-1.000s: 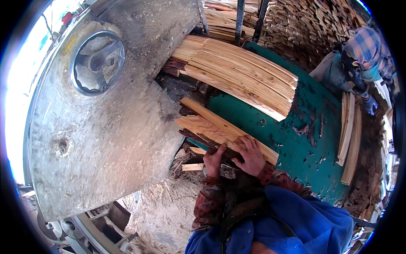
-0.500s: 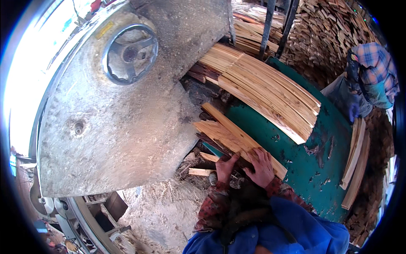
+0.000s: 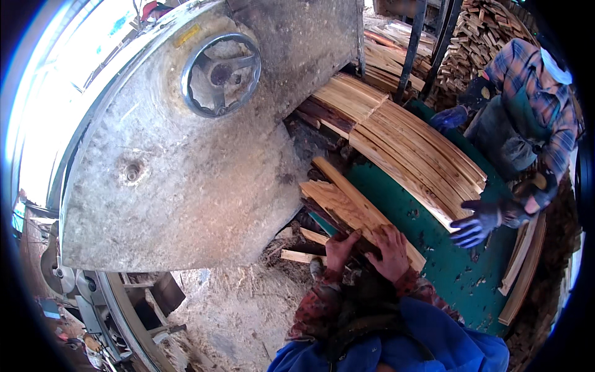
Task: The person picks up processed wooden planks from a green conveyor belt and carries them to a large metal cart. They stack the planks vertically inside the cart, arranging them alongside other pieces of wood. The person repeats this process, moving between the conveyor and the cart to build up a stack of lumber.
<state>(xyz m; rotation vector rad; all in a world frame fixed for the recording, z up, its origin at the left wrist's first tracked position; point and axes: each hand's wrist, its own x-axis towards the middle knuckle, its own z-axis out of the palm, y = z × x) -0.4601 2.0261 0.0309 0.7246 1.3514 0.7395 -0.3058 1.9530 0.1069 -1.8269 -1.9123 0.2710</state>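
Note:
A short, wide wooden board point(image 3: 338, 201) with a dark bark edge lies at a slant in front of me. Along its far side rests a narrower wooden strip point(image 3: 353, 192). My left hand point(image 3: 339, 251) grips the bark-edged board at its near edge, thumb on top. My right hand point(image 3: 390, 251) is closed over the near end of the same board, fingers on top and thumb toward the bark. Both boards lie partly over the green table point(image 3: 427, 242). Beyond them sits a long row of stacked planks point(image 3: 412, 155).
A large dusty machine panel with a handwheel point(image 3: 220, 74) fills the left. At the right, a co-worker in a plaid shirt point(image 3: 527, 80) and dark gloves reaches to both sides of the stacked planks. Loose strips point(image 3: 524, 266) lean at the table's right edge. Sawdust point(image 3: 229, 310) covers the floor.
The co-worker has leaned in, with gloved hands now near the plank stack's far side and right end. My view has shifted slightly. My hands keep about the same hold on the board.

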